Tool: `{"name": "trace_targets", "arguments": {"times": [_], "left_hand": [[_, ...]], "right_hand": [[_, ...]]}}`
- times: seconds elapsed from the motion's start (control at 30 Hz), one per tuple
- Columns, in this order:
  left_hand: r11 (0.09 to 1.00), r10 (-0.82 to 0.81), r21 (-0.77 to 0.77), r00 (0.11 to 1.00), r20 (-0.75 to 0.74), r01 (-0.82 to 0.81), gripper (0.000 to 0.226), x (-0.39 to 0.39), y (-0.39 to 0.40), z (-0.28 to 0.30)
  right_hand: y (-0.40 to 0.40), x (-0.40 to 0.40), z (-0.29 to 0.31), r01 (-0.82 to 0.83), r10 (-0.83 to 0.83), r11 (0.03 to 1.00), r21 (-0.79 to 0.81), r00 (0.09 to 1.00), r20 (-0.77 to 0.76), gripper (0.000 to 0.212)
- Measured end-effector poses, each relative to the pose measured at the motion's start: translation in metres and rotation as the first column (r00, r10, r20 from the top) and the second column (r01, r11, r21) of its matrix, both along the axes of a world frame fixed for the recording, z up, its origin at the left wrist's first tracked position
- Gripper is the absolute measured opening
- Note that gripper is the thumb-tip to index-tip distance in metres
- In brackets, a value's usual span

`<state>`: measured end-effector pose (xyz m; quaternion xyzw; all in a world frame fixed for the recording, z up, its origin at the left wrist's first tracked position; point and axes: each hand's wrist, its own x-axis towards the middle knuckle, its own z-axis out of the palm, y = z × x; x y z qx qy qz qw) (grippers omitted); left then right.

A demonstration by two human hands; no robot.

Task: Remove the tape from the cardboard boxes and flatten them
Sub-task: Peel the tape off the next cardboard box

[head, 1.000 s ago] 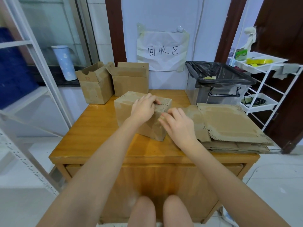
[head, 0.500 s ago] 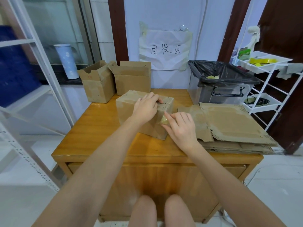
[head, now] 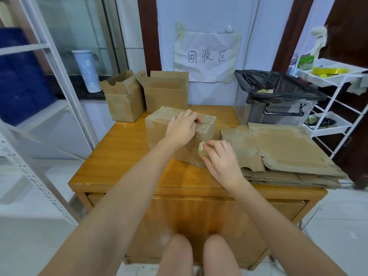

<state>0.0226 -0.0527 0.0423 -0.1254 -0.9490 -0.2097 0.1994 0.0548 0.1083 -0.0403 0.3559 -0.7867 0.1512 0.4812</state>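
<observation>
A closed cardboard box [head: 159, 132] lies on the wooden table [head: 123, 156] in the middle of the view. My left hand [head: 182, 127] rests on its top, fingers curled over the far upper edge. My right hand [head: 220, 160] is at the box's near right corner and pinches a crumpled wad of yellowish tape [head: 201, 149] between thumb and fingers. Two open cardboard boxes [head: 124, 100] [head: 166, 92] stand at the back of the table. A stack of flattened boxes [head: 286, 150] lies on the right side.
A bin lined with a black bag [head: 278, 98], holding bits of tape, stands at the back right. A white wire rack [head: 334, 96] is to the right and a white metal shelf frame [head: 49, 108] to the left. A paper sign [head: 207, 56] hangs on the wall.
My right hand has pulled toward me off the box's right end, and a crumpled piece of tape now shows in its fingers. My left hand has stayed on the box top.
</observation>
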Motion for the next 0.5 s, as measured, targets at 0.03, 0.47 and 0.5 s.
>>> {"name": "trace_targets", "arguments": {"times": [0.03, 0.47, 0.5], "left_hand": [[1.0, 0.001, -0.001, 1.0, 0.001, -0.001, 0.033, 0.0, 0.0, 0.0], [1.0, 0.017, -0.006, 1.0, -0.003, -0.017, 0.033, 0.0, 0.001, -0.001], [1.0, 0.017, -0.008, 1.0, -0.004, -0.017, 0.033, -0.001, 0.001, -0.001]], "right_hand": [[-0.001, 0.0, 0.001, 0.004, -0.004, 1.0, 0.007, 1.0, 0.014, 0.024], [-0.012, 0.012, -0.012, 0.008, -0.012, 1.0, 0.018, 0.975, 0.221, 0.046], [-0.011, 0.012, -0.012, -0.001, -0.005, 1.0, 0.025, 0.973, 0.232, 0.05]]}}
